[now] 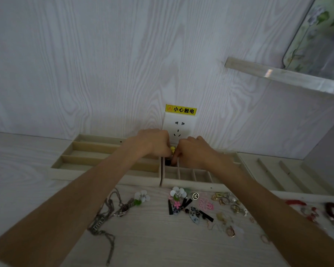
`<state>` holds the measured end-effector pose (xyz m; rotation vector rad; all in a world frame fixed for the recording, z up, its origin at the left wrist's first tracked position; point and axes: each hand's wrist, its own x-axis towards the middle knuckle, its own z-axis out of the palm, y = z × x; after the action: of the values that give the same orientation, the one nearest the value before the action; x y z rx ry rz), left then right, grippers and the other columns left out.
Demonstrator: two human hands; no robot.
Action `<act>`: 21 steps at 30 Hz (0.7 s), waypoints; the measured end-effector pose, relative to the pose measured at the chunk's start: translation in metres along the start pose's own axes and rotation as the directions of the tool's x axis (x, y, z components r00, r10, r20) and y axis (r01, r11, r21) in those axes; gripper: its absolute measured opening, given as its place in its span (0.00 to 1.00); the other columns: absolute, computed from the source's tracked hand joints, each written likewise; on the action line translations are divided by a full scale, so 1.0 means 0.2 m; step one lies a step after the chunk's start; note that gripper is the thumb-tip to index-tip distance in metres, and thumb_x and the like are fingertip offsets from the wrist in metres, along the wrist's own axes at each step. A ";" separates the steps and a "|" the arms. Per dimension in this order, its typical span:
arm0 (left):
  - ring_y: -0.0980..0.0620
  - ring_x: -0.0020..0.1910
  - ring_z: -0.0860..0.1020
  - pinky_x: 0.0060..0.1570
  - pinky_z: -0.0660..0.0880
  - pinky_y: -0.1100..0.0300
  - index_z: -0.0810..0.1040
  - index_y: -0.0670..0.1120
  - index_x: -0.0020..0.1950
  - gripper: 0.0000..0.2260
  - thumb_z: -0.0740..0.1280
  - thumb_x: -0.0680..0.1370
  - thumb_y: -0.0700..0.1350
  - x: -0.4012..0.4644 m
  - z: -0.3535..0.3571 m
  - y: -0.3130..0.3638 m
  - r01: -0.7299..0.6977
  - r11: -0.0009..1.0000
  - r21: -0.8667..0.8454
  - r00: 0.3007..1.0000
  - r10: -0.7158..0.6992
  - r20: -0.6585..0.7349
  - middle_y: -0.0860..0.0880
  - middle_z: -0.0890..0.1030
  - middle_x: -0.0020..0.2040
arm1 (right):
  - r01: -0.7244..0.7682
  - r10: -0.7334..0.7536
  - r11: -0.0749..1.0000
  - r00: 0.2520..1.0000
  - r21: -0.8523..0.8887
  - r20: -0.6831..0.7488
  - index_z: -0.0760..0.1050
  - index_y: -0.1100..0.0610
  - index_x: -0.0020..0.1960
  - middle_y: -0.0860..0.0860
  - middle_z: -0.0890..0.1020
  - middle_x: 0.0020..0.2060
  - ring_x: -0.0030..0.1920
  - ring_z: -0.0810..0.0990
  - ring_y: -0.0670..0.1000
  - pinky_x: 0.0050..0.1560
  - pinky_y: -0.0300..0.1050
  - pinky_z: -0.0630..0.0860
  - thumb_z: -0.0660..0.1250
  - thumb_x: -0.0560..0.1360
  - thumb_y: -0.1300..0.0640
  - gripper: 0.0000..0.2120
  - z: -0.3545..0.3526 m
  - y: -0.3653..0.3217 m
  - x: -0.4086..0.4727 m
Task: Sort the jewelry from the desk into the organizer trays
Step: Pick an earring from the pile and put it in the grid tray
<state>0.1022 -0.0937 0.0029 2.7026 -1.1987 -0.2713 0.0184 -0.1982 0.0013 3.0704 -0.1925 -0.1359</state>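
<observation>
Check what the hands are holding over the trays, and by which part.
Both hands, left hand and right hand, pinch a small yellow piece between them; where exactly they grip it cannot be told.

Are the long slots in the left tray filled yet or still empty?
Empty where visible: the left tray's long slots show only bare beige lining. The left forearm covers their right ends, so cannot tell there. Chains still lie on the desk.
</observation>
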 end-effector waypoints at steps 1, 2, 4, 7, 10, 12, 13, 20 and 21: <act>0.48 0.47 0.79 0.39 0.68 0.60 0.83 0.48 0.50 0.11 0.65 0.73 0.50 0.00 0.00 0.00 0.000 1.000 -0.002 1.000 0.000 -0.002 0.48 0.83 0.47 | 0.001 -0.001 1.000 1.000 0.009 0.014 0.82 0.46 0.51 0.50 0.80 0.51 0.54 0.74 0.53 0.54 0.47 0.62 0.60 0.76 0.54 0.12 0.00 0.00 0.00; 0.48 0.47 0.79 0.39 0.68 0.60 0.83 0.48 0.50 0.11 0.65 0.74 0.50 0.00 0.00 0.00 -0.001 1.000 -0.002 1.000 0.001 -0.005 0.48 0.83 0.47 | 0.002 -0.002 1.000 1.000 0.019 0.025 0.82 0.45 0.51 0.49 0.80 0.51 0.54 0.75 0.52 0.54 0.46 0.62 0.60 0.76 0.54 0.13 -0.01 0.00 -0.01; 0.48 0.47 0.79 0.39 0.69 0.60 0.83 0.48 0.50 0.11 0.65 0.74 0.50 -0.01 -0.01 0.00 -0.006 1.000 -0.004 1.000 0.006 -0.009 0.48 0.83 0.47 | 0.000 -0.002 0.999 0.999 0.038 0.047 0.82 0.44 0.51 0.48 0.80 0.50 0.55 0.75 0.52 0.54 0.46 0.62 0.60 0.76 0.55 0.13 -0.02 -0.01 -0.02; 0.48 0.47 0.79 0.40 0.70 0.60 0.83 0.49 0.48 0.10 0.66 0.73 0.51 -0.01 -0.03 -0.01 -0.010 1.000 -0.020 0.999 0.009 -0.039 0.48 0.83 0.47 | -0.026 0.020 0.994 0.998 0.103 0.062 0.82 0.43 0.51 0.45 0.77 0.45 0.56 0.75 0.52 0.57 0.47 0.63 0.59 0.76 0.57 0.15 -0.06 0.01 -0.04; 0.49 0.50 0.79 0.45 0.71 0.59 0.82 0.52 0.48 0.09 0.67 0.72 0.53 -0.02 -0.07 -0.04 -0.011 0.999 -0.048 0.996 0.006 -0.091 0.51 0.82 0.51 | -0.045 0.042 0.987 0.999 0.155 0.023 0.82 0.44 0.49 0.44 0.72 0.43 0.57 0.75 0.52 0.59 0.47 0.64 0.57 0.75 0.60 0.17 -0.10 0.04 -0.05; 0.50 0.51 0.78 0.45 0.71 0.59 0.82 0.54 0.50 0.09 0.68 0.72 0.54 -0.04 -0.09 -0.04 -0.017 0.998 -0.060 0.994 0.011 -0.106 0.52 0.81 0.52 | -0.049 0.048 0.985 0.999 0.163 0.009 0.82 0.44 0.49 0.45 0.74 0.45 0.57 0.75 0.51 0.59 0.47 0.63 0.58 0.75 0.60 0.16 -0.11 0.05 -0.05; 0.50 0.50 0.78 0.45 0.70 0.60 0.82 0.55 0.50 0.09 0.68 0.72 0.55 -0.05 -0.10 -0.04 -0.018 0.998 -0.060 0.994 0.012 -0.106 0.52 0.81 0.52 | -0.052 0.052 0.986 0.999 0.157 0.005 0.82 0.44 0.48 0.46 0.76 0.46 0.57 0.74 0.51 0.58 0.47 0.63 0.58 0.75 0.60 0.16 -0.10 0.05 -0.04; 0.49 0.46 0.78 0.44 0.72 0.58 0.83 0.56 0.42 0.05 0.68 0.73 0.53 -0.09 -0.05 -0.02 -0.031 0.998 -0.048 0.999 0.032 0.020 0.51 0.81 0.44 | -0.025 0.024 0.999 0.999 0.036 0.039 0.82 0.43 0.49 0.45 0.80 0.49 0.55 0.74 0.50 0.54 0.46 0.61 0.61 0.76 0.53 0.12 -0.06 0.02 -0.02; 0.49 0.47 0.78 0.45 0.73 0.58 0.83 0.56 0.42 0.05 0.68 0.72 0.54 -0.09 -0.04 -0.02 -0.028 0.998 -0.053 0.999 0.029 0.017 0.51 0.81 0.46 | -0.023 0.022 0.999 0.999 0.022 0.039 0.82 0.43 0.50 0.46 0.80 0.52 0.56 0.74 0.51 0.55 0.46 0.61 0.61 0.76 0.53 0.12 -0.06 0.01 -0.01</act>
<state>0.0963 -0.0768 0.0120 2.6418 -1.2165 -0.3191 0.0164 -0.1998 0.0126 3.0887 -0.2321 -0.1935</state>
